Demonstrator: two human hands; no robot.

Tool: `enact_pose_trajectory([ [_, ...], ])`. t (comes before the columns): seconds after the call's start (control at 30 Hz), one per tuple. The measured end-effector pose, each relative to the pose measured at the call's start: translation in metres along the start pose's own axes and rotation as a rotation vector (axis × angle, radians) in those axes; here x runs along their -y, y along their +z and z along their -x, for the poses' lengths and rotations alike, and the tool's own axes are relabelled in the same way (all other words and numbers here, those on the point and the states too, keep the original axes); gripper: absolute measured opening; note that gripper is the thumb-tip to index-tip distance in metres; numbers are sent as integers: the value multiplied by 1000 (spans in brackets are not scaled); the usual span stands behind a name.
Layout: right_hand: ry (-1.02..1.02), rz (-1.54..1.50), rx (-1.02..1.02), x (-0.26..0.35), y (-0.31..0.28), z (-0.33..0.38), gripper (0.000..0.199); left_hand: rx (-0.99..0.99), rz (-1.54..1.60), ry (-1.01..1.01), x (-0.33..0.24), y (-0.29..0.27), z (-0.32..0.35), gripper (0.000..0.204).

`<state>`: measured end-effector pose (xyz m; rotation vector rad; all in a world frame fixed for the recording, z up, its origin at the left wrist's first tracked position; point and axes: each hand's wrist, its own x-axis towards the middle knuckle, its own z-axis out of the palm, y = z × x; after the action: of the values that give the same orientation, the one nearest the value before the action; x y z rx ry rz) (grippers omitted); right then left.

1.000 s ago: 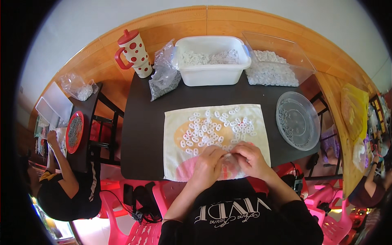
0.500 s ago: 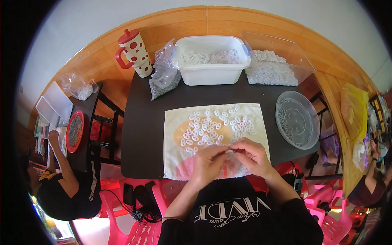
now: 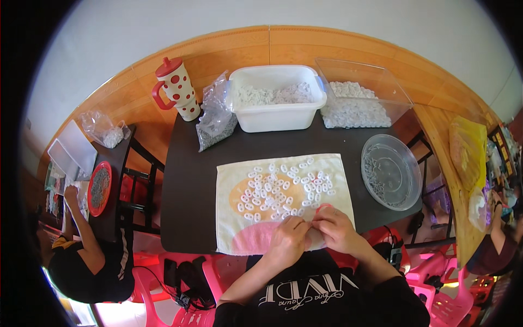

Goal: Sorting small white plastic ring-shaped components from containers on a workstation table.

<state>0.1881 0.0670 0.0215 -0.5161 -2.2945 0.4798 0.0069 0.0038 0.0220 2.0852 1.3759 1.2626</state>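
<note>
A pale towel (image 3: 224,192) with orange and pink patches lies on the dark table, bearing many small white oval plastic pieces (image 3: 263,186), each with two holes. Over its near edge my left hand (image 3: 290,238) and my right hand (image 3: 333,229) meet with fingertips pinched together. Whatever is between them is hidden by the fingers. Just beyond the hands, the nearest white pieces lie loose on the cloth. To the right stands a round clear tub (image 3: 400,180) with grey slivers of small parts along its left side.
At the back stand a white basin (image 3: 278,119) of white pieces, a clear bin (image 3: 357,113) of more, a bag of grey parts (image 3: 217,133) and a dotted tumbler (image 3: 182,92). A person (image 3: 87,245) works at the left table beside a red tray (image 3: 99,188).
The whole scene sits lower in the picture, as the view has tilted. My fingers have closed in tighter, and the whitish bit seen between them before is now covered.
</note>
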Motion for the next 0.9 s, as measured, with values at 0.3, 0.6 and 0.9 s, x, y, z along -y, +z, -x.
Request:
enact_pose_trajectory([
  [0.3, -98, 25, 106, -2, -3, 2, 21, 61, -80, 100, 5, 2, 1, 25],
  [0.6, -123, 42, 111, -3, -1, 0, 18, 79, -66, 98, 1, -2, -1, 20],
  [0.9, -148, 61, 111, 0, -2, 0, 20, 71, -97, 141, 5, -1, 3, 20],
])
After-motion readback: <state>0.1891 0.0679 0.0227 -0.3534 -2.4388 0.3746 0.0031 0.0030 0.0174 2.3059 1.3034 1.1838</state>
